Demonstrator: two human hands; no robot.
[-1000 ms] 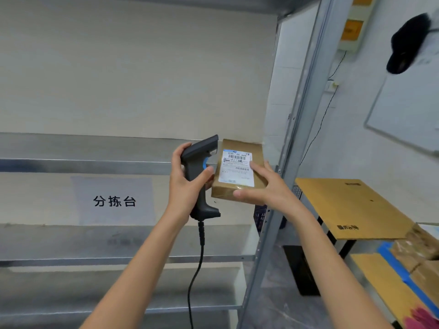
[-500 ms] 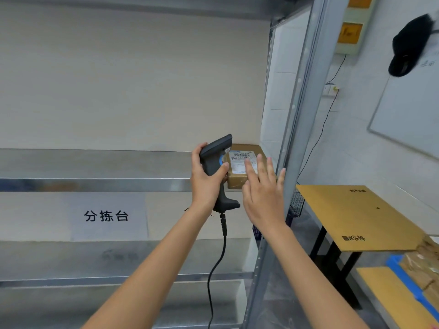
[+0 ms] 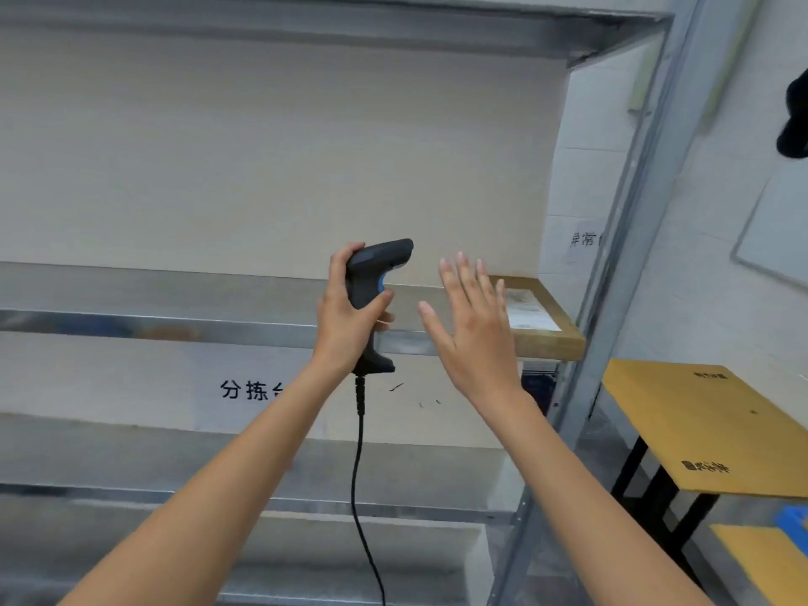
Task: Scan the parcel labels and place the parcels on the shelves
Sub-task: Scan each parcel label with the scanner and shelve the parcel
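Note:
A flat brown cardboard parcel (image 3: 540, 319) with a white label on top lies at the right end of the middle metal shelf (image 3: 153, 319), against the upright post. My right hand (image 3: 470, 319) hovers in front of it with fingers straight and spread, holding nothing and hiding the parcel's left part. My left hand (image 3: 347, 317) grips the handle of a black barcode scanner (image 3: 376, 284) with a blue trigger, its nose pointing right. The scanner's black cable (image 3: 359, 465) hangs down between my forearms.
A grey shelf upright (image 3: 612, 273) rises at the right. Beyond it stands a table topped with brown cardboard (image 3: 699, 426). A lower shelf (image 3: 131, 457) runs below, with a printed sign (image 3: 249, 389) on the wall behind. A black object (image 3: 793, 120) hangs at the far right.
My right hand let go of the parcel, which now lies on the middle shelf, and drew back with fingers spread. The scanner stayed in my left hand.

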